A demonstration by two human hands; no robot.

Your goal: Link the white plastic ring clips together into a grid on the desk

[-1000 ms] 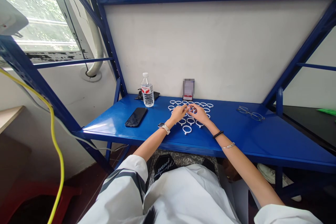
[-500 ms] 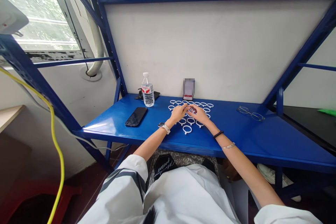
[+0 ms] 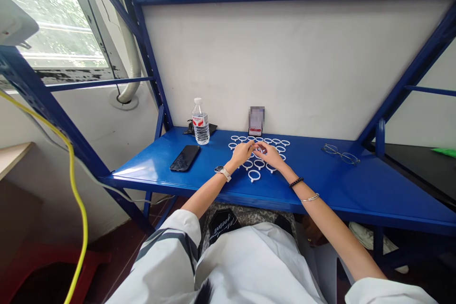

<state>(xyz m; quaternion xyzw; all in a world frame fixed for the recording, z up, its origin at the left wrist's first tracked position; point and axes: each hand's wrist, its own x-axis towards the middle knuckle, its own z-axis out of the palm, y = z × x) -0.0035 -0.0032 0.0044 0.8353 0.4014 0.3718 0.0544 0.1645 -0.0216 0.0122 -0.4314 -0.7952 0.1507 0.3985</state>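
Observation:
Above a cluster of white plastic rings with small eyelets, my left hand and my right hand meet at the fingertips. Both have their fingers closed in a pinch. Whatever lies between them is too small and too covered to make out. The nearest white ring lies flat on the blue table, in front of the others. More rings lie in rows behind and beside my hands, and some are partly hidden beneath them.
A water bottle stands at the back left, with a black phone lying before it. An upright card or phone leans on the wall behind the rings. Eyeglasses rest at the right. Blue frame posts flank the table.
My fingers have shifted very slightly where they meet. The white bit seen by my right fingers shows less clearly now. The rings on the table lie as before.

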